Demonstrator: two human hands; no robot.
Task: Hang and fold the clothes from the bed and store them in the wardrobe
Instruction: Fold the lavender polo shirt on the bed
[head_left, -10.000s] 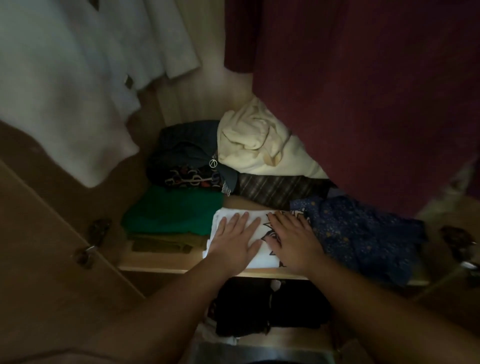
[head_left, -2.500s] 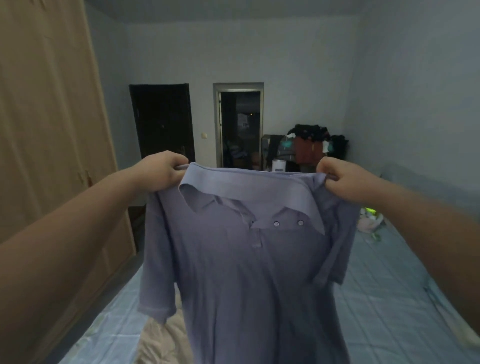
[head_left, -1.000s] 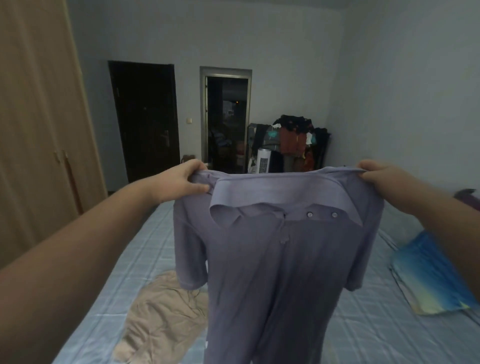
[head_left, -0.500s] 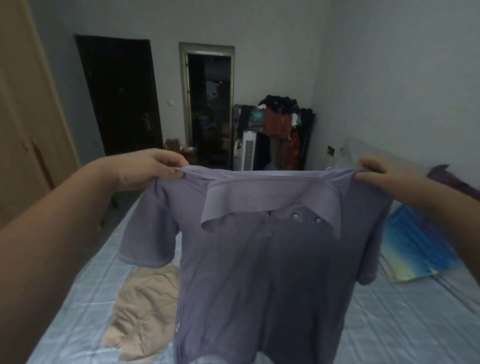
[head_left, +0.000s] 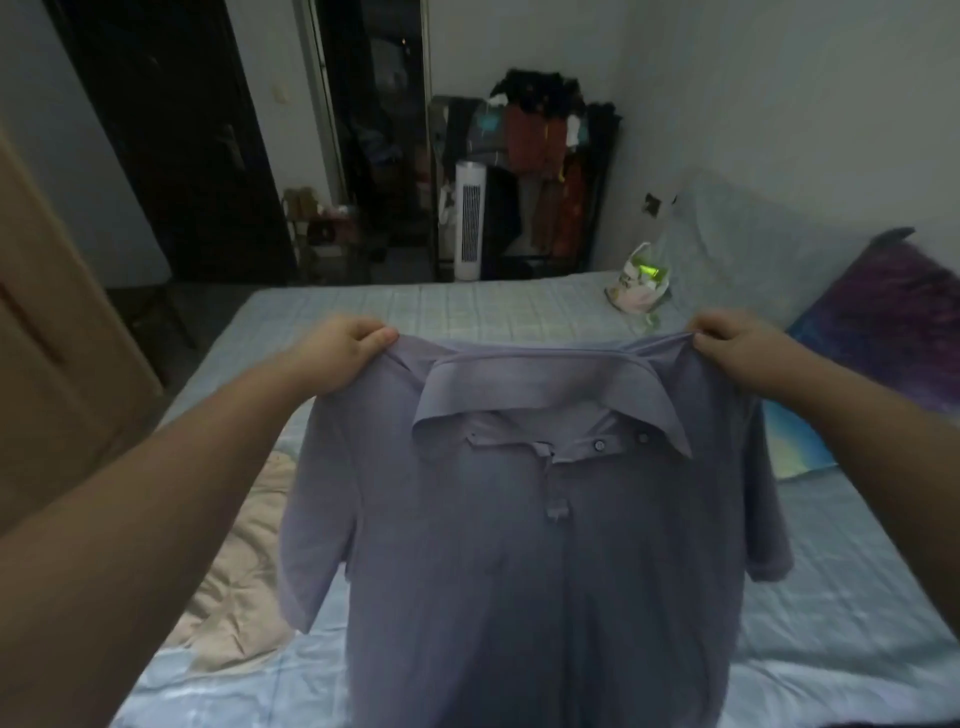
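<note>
- A bedroom in a home, dimly lit: a wide bed (head_left: 519, 312) under a pale blue checked sheet takes up most of the room.
- Pillows lie along its right side by the wall: a purple pillow (head_left: 883, 301), a blue pillow (head_left: 795, 441) nearer the camera, and a pale pillow (head_left: 753, 234) leaning up behind.
- A wooden wardrobe (head_left: 52, 338) front stands at the left edge.
- A beige garment (head_left: 244, 545) lies crumpled on the sheet.
- Past the bed's far edge a clothes rack (head_left: 545, 145) is heaped with dark, red and orange garments, with a white tower fan (head_left: 470, 223) just beside it.
- A dark door (head_left: 171, 140) and an open doorway (head_left: 379, 130) break the plain pale walls (head_left: 779, 78).
</note>
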